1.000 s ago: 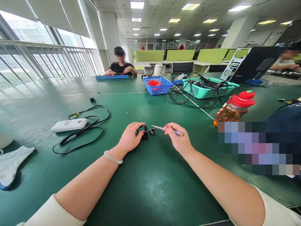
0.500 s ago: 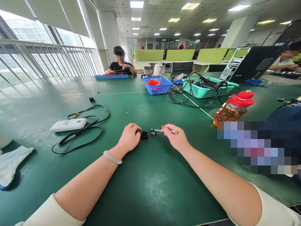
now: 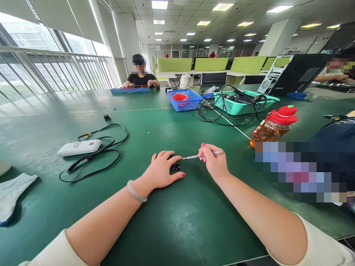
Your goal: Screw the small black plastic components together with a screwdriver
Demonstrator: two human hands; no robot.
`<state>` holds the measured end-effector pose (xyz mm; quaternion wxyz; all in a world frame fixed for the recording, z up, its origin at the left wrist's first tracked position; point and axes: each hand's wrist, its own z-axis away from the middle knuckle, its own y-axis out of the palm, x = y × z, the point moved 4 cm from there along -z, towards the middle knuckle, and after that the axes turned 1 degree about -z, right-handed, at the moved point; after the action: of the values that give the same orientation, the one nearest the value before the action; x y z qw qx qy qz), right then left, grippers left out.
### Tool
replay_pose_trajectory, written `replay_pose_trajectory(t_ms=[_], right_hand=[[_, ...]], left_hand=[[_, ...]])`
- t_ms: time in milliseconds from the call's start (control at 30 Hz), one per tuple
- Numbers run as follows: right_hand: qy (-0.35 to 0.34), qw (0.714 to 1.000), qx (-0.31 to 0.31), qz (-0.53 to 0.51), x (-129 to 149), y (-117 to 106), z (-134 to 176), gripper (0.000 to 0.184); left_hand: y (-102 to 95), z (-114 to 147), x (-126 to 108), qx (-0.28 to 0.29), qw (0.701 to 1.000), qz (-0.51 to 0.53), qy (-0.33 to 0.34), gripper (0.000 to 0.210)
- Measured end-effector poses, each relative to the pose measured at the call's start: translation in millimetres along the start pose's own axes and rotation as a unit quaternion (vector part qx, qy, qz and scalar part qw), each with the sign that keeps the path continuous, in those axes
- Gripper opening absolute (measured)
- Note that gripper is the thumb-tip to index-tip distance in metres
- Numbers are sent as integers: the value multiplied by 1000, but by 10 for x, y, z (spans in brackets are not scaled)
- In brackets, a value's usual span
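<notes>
My left hand (image 3: 162, 170) lies over the green table, fingers spread. Between its thumb and index finger shows a small black part (image 3: 175, 167), partly hidden by the fingers; I cannot tell whether they touch it. My right hand (image 3: 214, 162) is closed around the clear handle of a slim screwdriver (image 3: 191, 157). The metal shaft points left, its tip close to my left index fingertip and a little above the black part. Nothing hangs from the tip.
Left of my hands lie a white power bank (image 3: 80, 147), a looped black cable (image 3: 118, 151) and a tiny black piece (image 3: 107, 117). Beyond stand a blue basket (image 3: 185, 105), a teal basket (image 3: 235, 107) of cables and a red-capped bottle (image 3: 273, 127). A person (image 3: 141, 77) sits opposite.
My left hand has moved right and spread over the black parts. The screwdriver has drawn slightly right, and the small dark piece that was at its tip is no longer there.
</notes>
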<state>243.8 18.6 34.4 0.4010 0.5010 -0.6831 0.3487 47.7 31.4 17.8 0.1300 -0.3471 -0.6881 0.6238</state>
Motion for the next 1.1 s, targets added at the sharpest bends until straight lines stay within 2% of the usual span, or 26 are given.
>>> replay_pose_trajectory(t_ms=[133, 233, 367, 467, 567, 667, 733, 867, 967, 1033, 1100], right_hand=[[2, 1000, -7, 25, -48, -23, -31, 45], [-1, 999, 9, 44, -35, -1, -31, 45], [-12, 998, 27, 62, 13, 29, -12, 44], [-13, 996, 38, 81, 30, 45, 4, 45], [-13, 994, 51, 100, 38, 64, 17, 46], [-23, 991, 64, 115, 51, 91, 27, 48], [-31, 990, 69, 123, 57, 107, 32, 50], [-42, 988, 69, 132, 58, 116, 36, 49], [-50, 988, 67, 132, 67, 108, 38, 48], [-55, 987, 65, 134, 77, 103, 40, 48], [-54, 987, 65, 137, 80, 100, 41, 49]], left_hand=[[0, 28, -124, 6, 1000, -9, 3, 31], [-36, 117, -148, 21, 1000, -13, 0, 23], [-176, 477, -54, 40, 999, -11, 7, 23], [-328, 929, 199, 41, 999, -20, -21, 24], [-474, 1421, 587, 42, 997, -30, -65, 29], [-652, 1806, 952, -3, 993, -50, -106, 31], [-778, 1964, 1110, -36, 987, -53, -146, 32], [-1032, 2074, 1208, -108, 959, -44, -258, 37], [-1133, 2049, 1194, -117, 938, -69, -319, 43], [-1155, 2029, 1198, -115, 929, -92, -340, 46], [-1153, 2013, 1209, -111, 933, -111, -325, 45]])
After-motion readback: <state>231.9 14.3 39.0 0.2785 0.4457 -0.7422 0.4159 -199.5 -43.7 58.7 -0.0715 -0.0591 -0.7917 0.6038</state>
